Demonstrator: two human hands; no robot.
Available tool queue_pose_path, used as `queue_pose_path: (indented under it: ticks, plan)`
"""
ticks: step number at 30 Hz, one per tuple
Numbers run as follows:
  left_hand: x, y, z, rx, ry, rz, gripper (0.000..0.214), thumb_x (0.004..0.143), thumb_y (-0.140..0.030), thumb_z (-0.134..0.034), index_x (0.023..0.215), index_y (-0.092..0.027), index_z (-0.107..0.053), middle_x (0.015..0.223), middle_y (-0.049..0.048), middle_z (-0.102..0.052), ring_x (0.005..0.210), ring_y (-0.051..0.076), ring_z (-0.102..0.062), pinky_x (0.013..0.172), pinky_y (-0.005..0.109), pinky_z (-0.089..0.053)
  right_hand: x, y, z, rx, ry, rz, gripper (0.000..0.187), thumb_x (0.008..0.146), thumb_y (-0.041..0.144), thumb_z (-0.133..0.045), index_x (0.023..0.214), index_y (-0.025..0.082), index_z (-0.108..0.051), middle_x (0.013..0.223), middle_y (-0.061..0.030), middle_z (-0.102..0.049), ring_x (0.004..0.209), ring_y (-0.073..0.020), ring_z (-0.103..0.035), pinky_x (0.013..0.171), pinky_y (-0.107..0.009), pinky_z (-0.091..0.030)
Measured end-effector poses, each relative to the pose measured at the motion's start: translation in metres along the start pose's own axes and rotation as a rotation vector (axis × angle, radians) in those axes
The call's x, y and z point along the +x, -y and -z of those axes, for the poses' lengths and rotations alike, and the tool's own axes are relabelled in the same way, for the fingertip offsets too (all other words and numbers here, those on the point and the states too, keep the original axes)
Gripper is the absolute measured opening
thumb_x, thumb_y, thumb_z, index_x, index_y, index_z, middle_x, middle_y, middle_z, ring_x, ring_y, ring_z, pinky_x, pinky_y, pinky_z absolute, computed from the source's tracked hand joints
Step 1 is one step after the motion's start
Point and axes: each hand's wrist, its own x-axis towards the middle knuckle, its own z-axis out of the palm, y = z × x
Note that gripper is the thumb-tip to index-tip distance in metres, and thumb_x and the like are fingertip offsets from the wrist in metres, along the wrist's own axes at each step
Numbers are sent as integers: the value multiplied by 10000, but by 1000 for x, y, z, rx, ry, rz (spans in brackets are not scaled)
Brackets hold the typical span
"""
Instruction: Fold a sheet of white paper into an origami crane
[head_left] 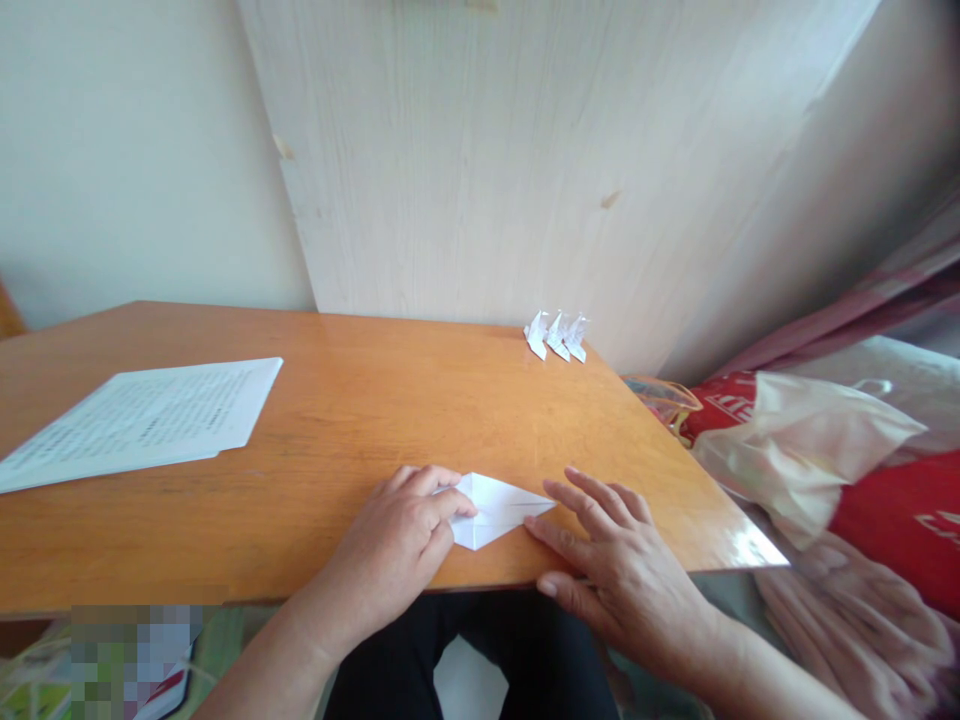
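The tabletop [390,400] carries sheets [157,415] at left. The right hand [611,540] is open; the left hand [409,525] bends onto folded paper [495,500], pinching or pressing, I cannot tell. It lies between them, near the front edge. Three figures [557,338] stand far right.

Paper [501,502] on a table [375,400], lower centre
Sheets [165,410] lie at left, paper figures [556,338] behind, right of centre; bags [802,430] at far right.
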Motion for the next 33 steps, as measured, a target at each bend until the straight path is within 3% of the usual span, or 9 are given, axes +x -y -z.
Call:
queue_pose_path:
  ticks: [5, 8, 10, 14, 19, 27, 33]
  plan:
    - [1, -3, 1, -25, 5, 13, 299, 944, -119, -498, 1078, -310, -685, 1185, 4, -629, 1103, 214, -536, 986, 401, -447, 12, 14, 5, 115, -124, -89, 328, 971, 304, -550, 1271, 206, -639, 1277, -140, -618, 1138, -310, -564, 936, -511, -471]
    - [2, -3, 1, -22, 5, 9, 302, 928, -104, -526, 1078, -307, -692, 1156, 10, -642, 1080, 217, -541, 973, 395, -449, 27, 32, 5, 237, -139, -50, 335, 971, 162, -483, 1282, 156, -608, 1179, -135, -642, 1030, -242, -597, 893, -413, -521]
    - [3, -2, 0, -26, 0, 6, 303, 933, -106, -529, 1094, -305, -692, 1155, 16, -645, 1074, 216, -543, 965, 390, -452, 38, 44, 2, 245, -81, 15, 294, 960, 134, -482, 1207, 158, -639, 1094, -115, -665, 951, -229, -606, 851, -393, -535]
    - [2, 0, -3, -33, -20, -3, 298, 946, -117, -528, 1090, -313, -700, 1162, 15, -647, 1072, 211, -547, 964, 388, -454, 53, 59, -11, 84, -6, 166, 247, 926, 102, -494, 1098, 123, -670, 982, -127, -683, 910, -264, -603, 832, -441, -529]
    - [2, 0, -4, -26, -36, 2, 312, 950, -119, -515, 1091, -322, -706, 1154, 4, -655, 1074, 209, -552, 983, 397, -451, 53, 63, -21, 30, -42, 167, 275, 926, 111, -516, 1165, 130, -652, 1050, -138, -673, 953, -267, -583, 849, -421, -518]
    - [0, 4, 3, -95, -17, 2, 340, 933, -102, -479, 1104, -300, -697, 1223, 2, -652, 1148, 193, -563, 1040, 387, -446, 53, 65, -25, -20, -11, 161, 153, 920, 132, -541, 958, 190, -678, 918, -100, -649, 836, -245, -547, 741, -403, -487]
    - [-12, 17, 12, -247, -27, 128, 349, 893, -62, -421, 1117, -258, -603, 1160, 7, -664, 1127, 165, -600, 1016, 326, -469, 53, 64, -21, -28, 5, 173, 159, 956, 159, -518, 957, 203, -671, 900, -87, -637, 820, -233, -533, 732, -389, -456]
